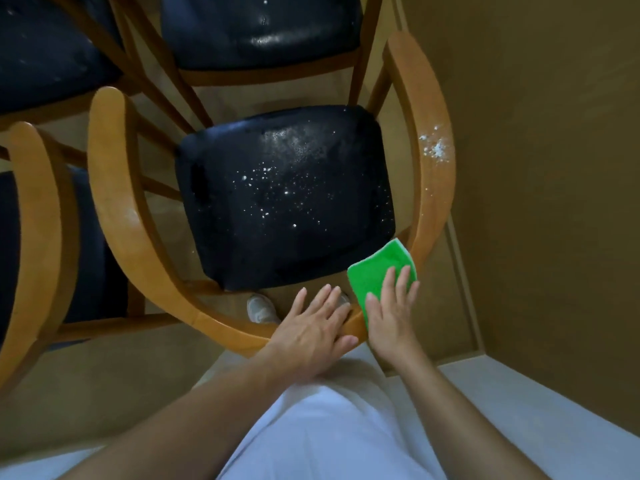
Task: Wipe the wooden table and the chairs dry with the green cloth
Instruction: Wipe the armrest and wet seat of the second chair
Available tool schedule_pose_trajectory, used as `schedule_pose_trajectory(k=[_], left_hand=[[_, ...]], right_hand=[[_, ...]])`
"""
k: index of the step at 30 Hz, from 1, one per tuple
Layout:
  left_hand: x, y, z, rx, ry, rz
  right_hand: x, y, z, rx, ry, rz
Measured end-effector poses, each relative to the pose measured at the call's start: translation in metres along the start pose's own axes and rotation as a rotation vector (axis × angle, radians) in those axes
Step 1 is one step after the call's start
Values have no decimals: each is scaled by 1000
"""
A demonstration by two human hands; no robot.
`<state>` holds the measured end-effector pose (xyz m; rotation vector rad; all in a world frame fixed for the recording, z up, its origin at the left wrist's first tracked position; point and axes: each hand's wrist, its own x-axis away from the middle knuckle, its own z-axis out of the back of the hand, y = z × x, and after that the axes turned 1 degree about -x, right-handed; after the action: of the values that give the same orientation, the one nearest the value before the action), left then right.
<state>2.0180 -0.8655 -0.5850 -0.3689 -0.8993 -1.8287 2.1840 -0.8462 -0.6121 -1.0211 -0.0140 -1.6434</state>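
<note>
Cloth, green, folded, lies on the curved wooden rail of the nearest chair, at the bend where back turns into right arm. Right hand presses flat on it, fingers straight and slightly spread, not curled round the cloth; the cloth sticks out past the fingertips and to their left.

Left hand rests flat on the same rail just left of the right hand, fingers straight and close together, thumb along the rail's near edge. The two hands nearly touch.

Beyond the fingertips: dark seat w/ white specks and a dull smear toward its far side. Further along the rail past the right fingers, a white speckled patch on the wood.

Under the left fingers, through the chair frame, a light shoe on the floor. More chairs w/ dark seats: one beyond, others to the left. Brown wall to the right of the right hand.
</note>
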Motion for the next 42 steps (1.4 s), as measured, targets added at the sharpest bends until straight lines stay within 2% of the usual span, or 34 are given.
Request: schedule_pose_trajectory(k=[3,6,8,12,16,20,24,29,33,38,42], left_hand=[[-12,5,3,-21,45,-30],[-28,7,15,-43,37,-42],[-40,9,24,-61,-3,-19],[-72,27,37,-72,-51,66],[-108,56,50,-61,-47,201],[-145,79,66,38,25,370],[-175,91,79,176,54,469],[-193,99,91,281,105,534],[-201,92,100,252,150,518],[-227,71,139,280,172,470],[-250,52,162,336,220,442]], right_hand=[[13,-6,-9,-255,39,-78],[-3,-8,-6,-307,94,-119],[-21,0,4,-252,114,-90],[-61,15,41,-62,80,121],[-110,25,90,110,-4,276],[-160,27,136,210,-66,413],[-196,17,159,241,-61,446],[-161,28,136,78,-69,264],[-169,25,139,78,-61,244],[-228,-11,179,224,-8,340],[-274,-33,207,394,-60,488]])
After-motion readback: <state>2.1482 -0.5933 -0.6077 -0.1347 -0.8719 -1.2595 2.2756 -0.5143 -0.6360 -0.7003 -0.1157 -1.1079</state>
